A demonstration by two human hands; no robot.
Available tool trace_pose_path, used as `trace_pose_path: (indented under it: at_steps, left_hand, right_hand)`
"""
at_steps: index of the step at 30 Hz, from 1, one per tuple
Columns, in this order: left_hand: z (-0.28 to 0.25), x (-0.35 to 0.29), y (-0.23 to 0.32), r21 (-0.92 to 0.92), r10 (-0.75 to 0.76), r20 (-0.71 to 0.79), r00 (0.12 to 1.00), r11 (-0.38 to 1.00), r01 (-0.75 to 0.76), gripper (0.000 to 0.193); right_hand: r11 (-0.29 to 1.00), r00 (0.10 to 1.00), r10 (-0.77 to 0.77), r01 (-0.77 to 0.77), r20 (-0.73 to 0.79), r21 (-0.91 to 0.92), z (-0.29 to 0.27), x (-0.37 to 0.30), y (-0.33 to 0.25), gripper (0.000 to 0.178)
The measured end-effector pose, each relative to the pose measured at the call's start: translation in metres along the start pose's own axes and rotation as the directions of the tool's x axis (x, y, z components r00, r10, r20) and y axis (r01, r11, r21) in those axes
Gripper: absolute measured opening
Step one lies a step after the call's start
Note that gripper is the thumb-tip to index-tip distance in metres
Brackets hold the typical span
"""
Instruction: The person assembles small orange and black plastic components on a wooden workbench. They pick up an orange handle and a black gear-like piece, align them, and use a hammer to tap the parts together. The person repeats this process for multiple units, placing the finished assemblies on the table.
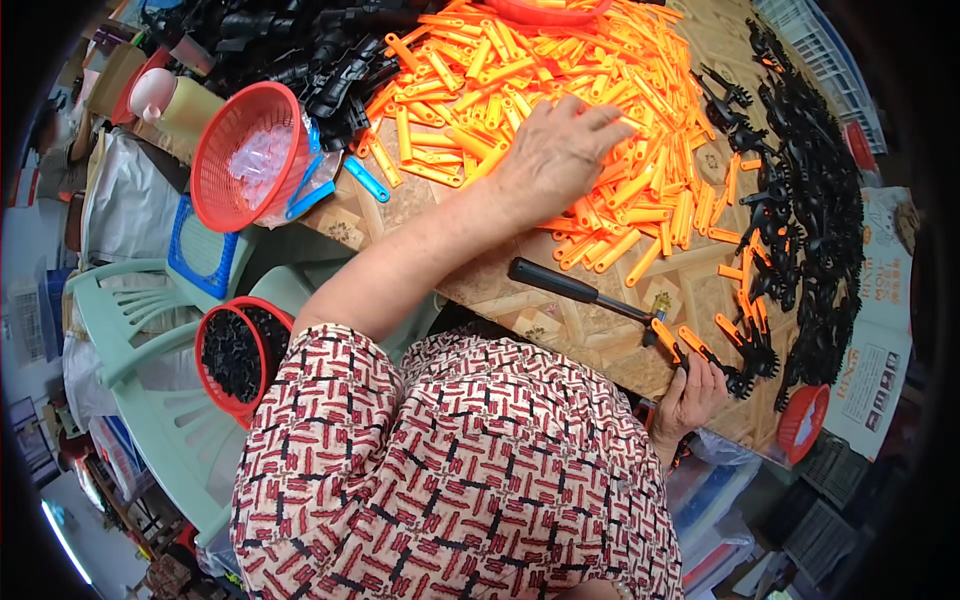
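Note:
My left hand (560, 155) reaches over a big heap of flat orange plastic handles (640, 170). Its fingers are apart and lie on or just above the heap; nothing shows in its grip. At the near right table edge, my right hand (690, 397) has its fingers bent around the lower end of a black piece with an orange handle (694, 341). More black toothed pieces with orange handles (735, 333) lie right beside it. A tool with a long black grip (550, 278) rests between the two hands; its far end is partly hidden.
Black toothed parts (815, 220) form a long row along the right. A red basket (248, 155) with clear bags stands left, near blue strips (366, 180). Black parts pile up (290, 50) at the back left. Green chairs (135, 330) and a red tub of black parts (240, 360) are left.

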State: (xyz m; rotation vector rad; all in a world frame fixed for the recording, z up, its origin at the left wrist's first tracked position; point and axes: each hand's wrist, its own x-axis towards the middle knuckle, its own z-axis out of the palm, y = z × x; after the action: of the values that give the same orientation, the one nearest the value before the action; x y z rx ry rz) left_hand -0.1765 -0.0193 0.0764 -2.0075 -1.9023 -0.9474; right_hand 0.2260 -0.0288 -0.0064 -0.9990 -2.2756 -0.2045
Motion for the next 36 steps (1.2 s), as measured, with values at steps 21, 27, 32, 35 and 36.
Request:
trace_pose_path:
  at_steps: [21,27,32,35,36]
  left_hand:
    - [-0.041,-0.091,0.05,-0.314,-0.428,0.048,0.902,0.851,0.421,0.015]
    - [0.04,-0.089,0.11,-0.675,0.149,0.228,0.962,0.737,0.046,0.016]
    - [0.016,-0.1,0.091,-0.509,-0.025,0.04,0.999,0.86,0.042,0.02]
    - [-0.008,-0.137,0.057,-0.136,-0.326,-0.074,0.943,0.94,0.314,0.024]
    - [-0.017,-0.147,0.05,-0.023,-0.38,-0.11,0.918,0.925,0.38,0.024]
  right_hand:
    - [0.998,1.0,-0.015,0.016,0.016,-0.063,-0.016,0.046,0.025,0.031]
    - [0.996,0.996,-0.088,0.087,-0.019,-0.036,-0.01,0.074,0.021,0.028]
    - [0.979,0.992,-0.128,0.126,-0.001,-0.162,-0.012,0.082,0.036,0.024]
    - [0.979,0.998,-0.056,0.054,-0.006,-0.199,-0.017,0.083,0.067,0.022]
    - [0.979,1.0,-0.028,0.028,-0.001,-0.2,-0.018,0.08,0.08,0.022]
